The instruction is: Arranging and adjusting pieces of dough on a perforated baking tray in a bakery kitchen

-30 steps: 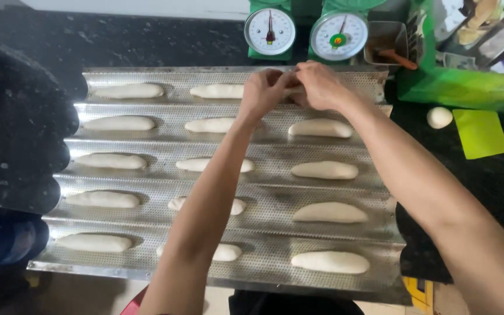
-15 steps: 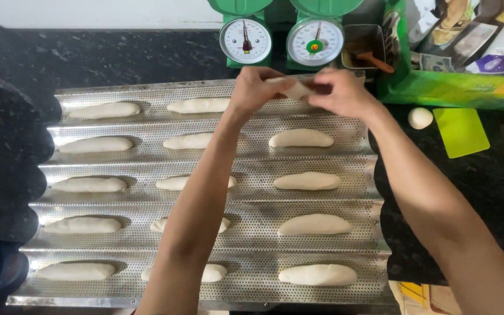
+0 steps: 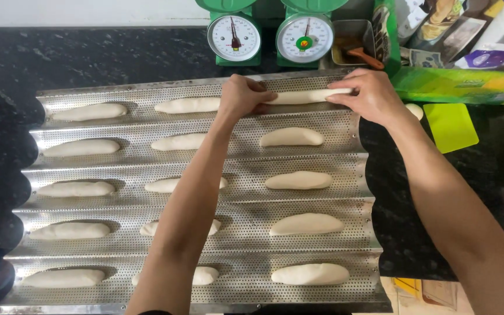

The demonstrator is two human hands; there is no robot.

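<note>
Stretching between both hands, a long pale dough roll (image 3: 307, 95) lies in the top channel of the perforated metal baguette tray (image 3: 246, 160), toward one o'clock of the tray. The left hand (image 3: 243, 96) has its grip pinched on the roll's left end, thumb and fingers closed over the dough. The right hand (image 3: 366, 96) has its grip pinched on the right end, fingertips resting on top of the dough where it reaches the tray's right edge. Both forearms come up from six o'clock, the left one crossing over the tray's middle column of dough pieces.

Other shaped dough pieces fill the remaining channels in three columns: five down the nine o'clock side, with the topmost (image 3: 90, 111) near the upper left corner, a middle column partly hidden under the left arm, and four below the held roll at three o'clock, the nearest (image 3: 291, 137) just under it.

On the dark speckled desk (image 3: 88, 52) at twelve o'clock stand two green dial scales, one (image 3: 234, 38) just behind the left hand and another (image 3: 304, 38) beside it to the right. A small metal tin (image 3: 352, 49) with an orange-handled tool in it sits at one o'clock. At two to three o'clock lie a long green box (image 3: 462, 86), a yellow-green plastic scraper (image 3: 450, 126) and a small ball of dough (image 3: 415, 111) just beside the right wrist.
</note>
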